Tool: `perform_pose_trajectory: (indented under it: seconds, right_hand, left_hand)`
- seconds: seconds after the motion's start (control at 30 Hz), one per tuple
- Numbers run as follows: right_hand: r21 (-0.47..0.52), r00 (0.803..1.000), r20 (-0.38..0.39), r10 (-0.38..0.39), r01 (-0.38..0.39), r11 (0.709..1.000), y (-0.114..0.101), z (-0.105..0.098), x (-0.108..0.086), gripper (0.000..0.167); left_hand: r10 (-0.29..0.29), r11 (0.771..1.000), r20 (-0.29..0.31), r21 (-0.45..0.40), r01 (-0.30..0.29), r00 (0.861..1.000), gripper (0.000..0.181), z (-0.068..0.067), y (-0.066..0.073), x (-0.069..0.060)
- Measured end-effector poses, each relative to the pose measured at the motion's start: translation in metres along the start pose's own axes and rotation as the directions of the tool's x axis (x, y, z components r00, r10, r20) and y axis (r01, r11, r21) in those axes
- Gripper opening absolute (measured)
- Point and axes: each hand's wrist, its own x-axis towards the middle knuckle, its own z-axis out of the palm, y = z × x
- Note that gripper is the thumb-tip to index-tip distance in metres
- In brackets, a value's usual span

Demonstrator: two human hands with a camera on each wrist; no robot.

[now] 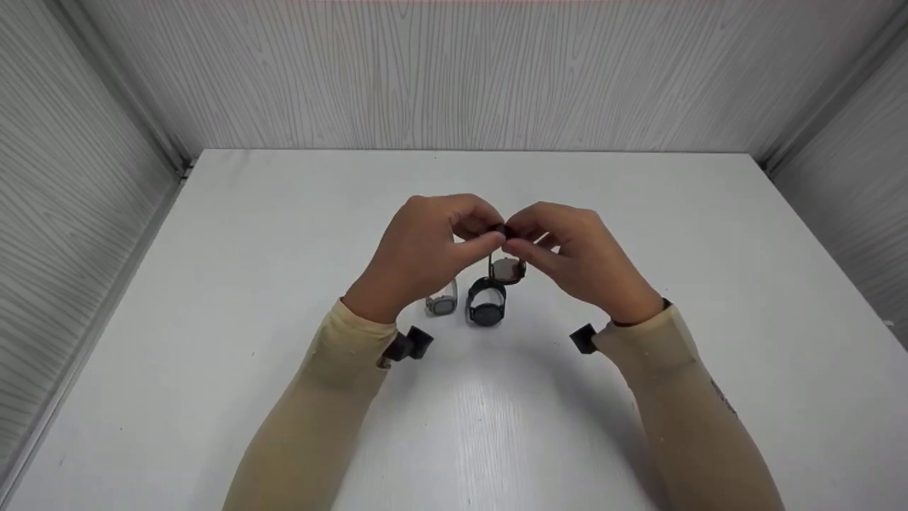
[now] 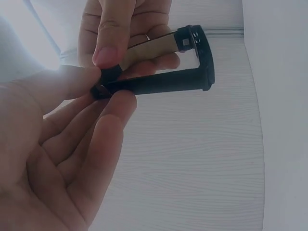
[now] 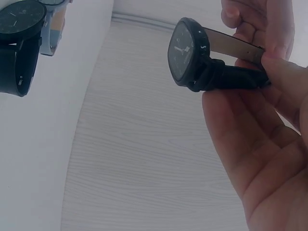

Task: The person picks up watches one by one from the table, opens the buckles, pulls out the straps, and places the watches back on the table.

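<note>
Between my two hands a wristwatch [image 1: 506, 270] with a black strap hangs above the table, its strap bent into a loop. My left hand [image 1: 433, 248] pinches the strap's end between thumb and fingers. Beside it, my right hand [image 1: 567, 245] pinches the strap at the same spot, so the fingertips nearly meet. The tan inner side of the strap [image 2: 150, 50] shows in the left wrist view. In the right wrist view the dark round dial [image 3: 182, 52] faces left. The strap's fastening is mostly covered by fingers.
A black wristwatch [image 1: 487, 314] stands on the white table [image 1: 468, 426] just nearer than the held one. Left of it sits a smaller grey watch [image 1: 441, 305], partly behind my left hand. Wood-grain panels [image 1: 454, 71] enclose the table at the back and sides.
</note>
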Motion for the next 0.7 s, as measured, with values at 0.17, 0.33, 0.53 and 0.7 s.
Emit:
perform_pose_trajectory:
  seconds: [0.17, 0.33, 0.53, 0.7]
  right_hand:
    - [-0.008, 1.000, -0.020, -0.023, 0.023, 1.000, 0.0006, 0.0011, 0.0009, 0.014]
    - [-0.002, 0.998, -0.051, -0.025, 0.025, 1.000, 0.0014, 0.0023, 0.0010, 0.017]
    - [-0.015, 0.999, 0.013, 0.049, -0.048, 0.999, 0.0051, -0.0012, -0.0002, 0.013]
    - [-0.134, 0.996, 0.057, 0.074, -0.065, 0.989, 0.0069, -0.0007, -0.0002, 0.010]
  left_hand:
    - [-0.009, 0.997, -0.019, -0.079, 0.007, 1.000, 0.008, 0.0014, -0.0003, 0.0012]
    - [-0.034, 0.991, -0.029, -0.127, 0.031, 0.999, 0.010, 0.0033, -0.0014, 0.0017]
    - [-0.034, 0.999, -0.013, 0.006, 0.034, 0.999, 0.010, 0.0024, -0.0019, 0.0020]
    - [-0.051, 0.987, 0.013, 0.156, 0.048, 0.999, 0.011, 0.0027, -0.0018, 0.0017]
